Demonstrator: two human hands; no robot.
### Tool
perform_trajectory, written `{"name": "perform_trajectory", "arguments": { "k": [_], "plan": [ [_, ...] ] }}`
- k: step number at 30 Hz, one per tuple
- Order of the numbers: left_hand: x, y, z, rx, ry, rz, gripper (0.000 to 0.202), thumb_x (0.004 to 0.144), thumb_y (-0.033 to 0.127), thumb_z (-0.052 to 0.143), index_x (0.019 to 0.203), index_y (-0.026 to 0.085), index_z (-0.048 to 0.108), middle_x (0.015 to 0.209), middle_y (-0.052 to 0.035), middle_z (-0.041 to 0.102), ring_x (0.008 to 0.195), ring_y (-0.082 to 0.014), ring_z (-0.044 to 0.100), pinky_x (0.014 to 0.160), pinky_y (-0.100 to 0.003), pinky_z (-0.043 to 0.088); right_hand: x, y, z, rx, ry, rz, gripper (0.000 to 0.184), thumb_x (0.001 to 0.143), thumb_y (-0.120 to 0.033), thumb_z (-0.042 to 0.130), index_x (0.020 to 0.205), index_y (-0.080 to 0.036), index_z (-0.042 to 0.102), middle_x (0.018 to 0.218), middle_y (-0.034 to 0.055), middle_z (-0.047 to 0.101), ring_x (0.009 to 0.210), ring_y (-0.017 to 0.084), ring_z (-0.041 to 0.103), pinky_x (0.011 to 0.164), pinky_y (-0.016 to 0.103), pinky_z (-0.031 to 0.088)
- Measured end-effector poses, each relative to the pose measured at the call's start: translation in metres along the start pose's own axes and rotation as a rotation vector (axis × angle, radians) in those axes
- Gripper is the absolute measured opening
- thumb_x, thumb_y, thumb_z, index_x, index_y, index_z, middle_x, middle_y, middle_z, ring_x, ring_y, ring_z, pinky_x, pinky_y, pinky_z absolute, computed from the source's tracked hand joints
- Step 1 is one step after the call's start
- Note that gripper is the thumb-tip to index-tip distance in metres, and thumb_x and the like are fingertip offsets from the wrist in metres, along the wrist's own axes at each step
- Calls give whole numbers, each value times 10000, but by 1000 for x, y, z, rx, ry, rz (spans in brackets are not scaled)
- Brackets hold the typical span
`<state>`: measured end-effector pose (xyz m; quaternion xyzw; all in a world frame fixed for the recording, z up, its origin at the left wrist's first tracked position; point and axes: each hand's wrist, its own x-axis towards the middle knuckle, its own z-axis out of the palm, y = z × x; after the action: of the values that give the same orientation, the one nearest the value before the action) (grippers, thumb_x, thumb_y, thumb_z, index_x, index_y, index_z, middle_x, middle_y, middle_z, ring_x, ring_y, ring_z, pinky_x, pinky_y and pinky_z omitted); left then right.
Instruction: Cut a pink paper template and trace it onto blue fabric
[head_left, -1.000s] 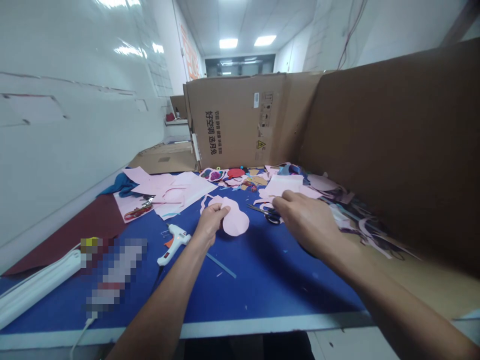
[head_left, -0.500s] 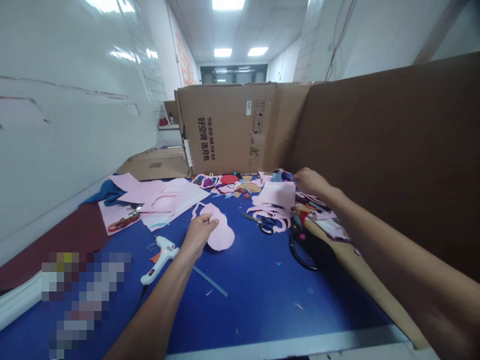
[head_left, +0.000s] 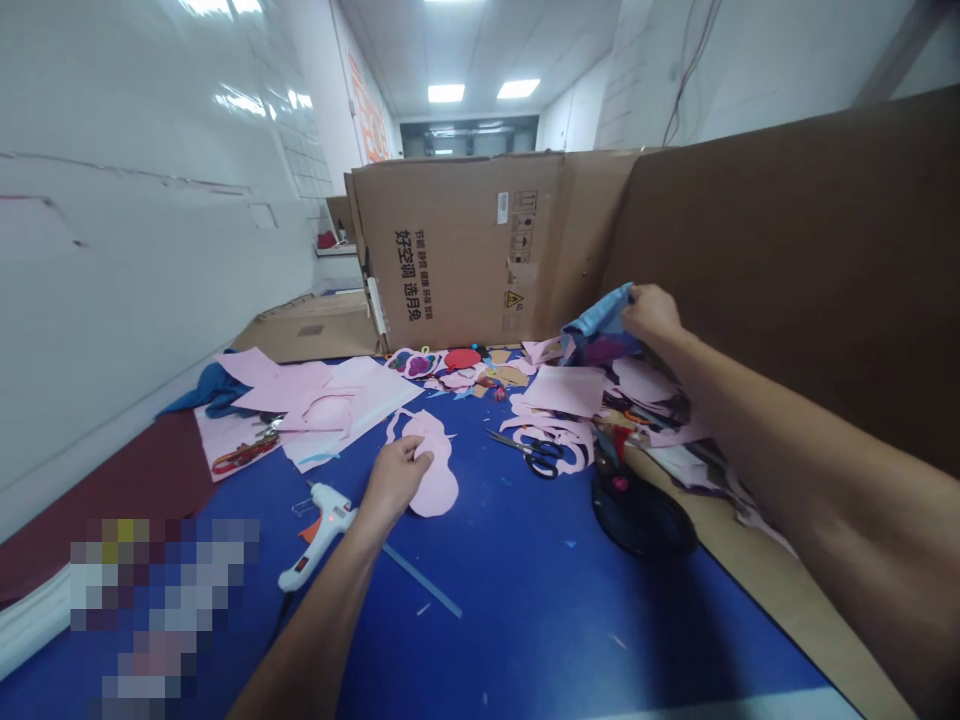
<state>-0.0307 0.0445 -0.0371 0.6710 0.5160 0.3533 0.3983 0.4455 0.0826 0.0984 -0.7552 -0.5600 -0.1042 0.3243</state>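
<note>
My left hand (head_left: 394, 478) rests on the blue table (head_left: 525, 590), its fingers pinching the edge of a pink gourd-shaped paper cut-out (head_left: 433, 468). My right hand (head_left: 651, 312) is stretched out to the far right, near the cardboard wall. Its fingers are closed on a light blue sheet (head_left: 600, 318), which it holds lifted above a heap of pink and dark paper scraps (head_left: 652, 400). Black-handled scissors (head_left: 534, 452) lie between the two hands.
A white glue gun (head_left: 319, 520) lies left of my left forearm. Pink sheets (head_left: 330, 395) are spread at the back left, next to a blue cloth (head_left: 206, 388). Cardboard panels (head_left: 465, 250) wall off the back and right. A dark round object (head_left: 637, 510) sits by the scraps.
My right hand left the scissors area, reached to the scrap heap at the far right and lifted a light blue sheet. The left hand stayed on the pink cut-out.
</note>
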Motion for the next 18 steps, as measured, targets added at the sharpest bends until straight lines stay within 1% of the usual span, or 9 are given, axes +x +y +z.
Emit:
{"name": "perform_trajectory", "arguments": {
  "k": [2,4,5,7,9,10,12,15,18],
  "plan": [
    [4,-1,-1,125,21,12,278,828,339,657,969,180,838,899,-79,821,842,-269,759,730,-324,537,4,0,-23,-21,103,85,397,1079,-382,754,1429,-203,693,1454,128,698,1219,287,736,1022,494,642],
    [6,-1,-2,255,47,13,297,844,283,664,1047,176,853,929,-97,826,905,-296,765,809,-358,546,5,-5,-45,-21,191,123,384,1080,-379,749,1414,-195,699,1434,127,708,1206,285,737,1016,497,640],
    [7,-1,-2,316,60,8,331,856,267,670,1114,173,854,962,-110,832,945,-312,769,846,-377,549,4,-9,-56,-14,230,127,324,1082,-351,742,1355,-178,726,1393,134,728,1187,277,735,1012,475,627],
    [6,1,-2,421,81,-5,408,888,259,676,1255,177,834,1074,-140,844,1046,-343,775,905,-405,552,-1,-19,-75,12,304,116,145,1060,-160,669,1117,-101,788,1253,201,783,1129,256,708,993,408,531],
    [4,3,-2,502,91,-19,450,921,262,674,1346,191,805,1205,-161,838,1154,-365,768,950,-424,557,-8,-30,-92,51,364,84,185,998,-52,615,969,-93,794,1164,210,814,1052,225,679,953,388,462],
    [3,5,-2,534,94,-23,454,936,264,669,1367,197,795,1252,-167,830,1195,-374,761,969,-435,559,-12,-36,-99,77,387,60,198,980,-43,612,952,-97,801,1141,196,826,1018,211,672,934,378,447],
    [-2,8,-2,585,102,-29,453,958,272,662,1391,208,782,1292,-170,819,1233,-388,754,993,-461,566,-23,-48,-112,142,428,13,200,968,-59,639,1005,-95,832,1140,171,845,986,200,676,923,363,444],
    [-9,13,-3,636,138,-9,479,980,290,658,1447,226,742,1372,-167,782,1286,-398,725,1044,-499,565,-41,-68,-125,267,482,-28,267,966,-110,691,1173,-78,858,1200,180,851,991,211,711,936,359,479],
    [-16,18,0,669,226,78,530,989,310,667,1512,228,688,1485,-177,705,1383,-408,651,1122,-532,541,-64,-90,-130,421,484,-36,301,963,-153,717,1211,-67,865,1132,182,861,884,210,727,856,363,532]
  ]
}}
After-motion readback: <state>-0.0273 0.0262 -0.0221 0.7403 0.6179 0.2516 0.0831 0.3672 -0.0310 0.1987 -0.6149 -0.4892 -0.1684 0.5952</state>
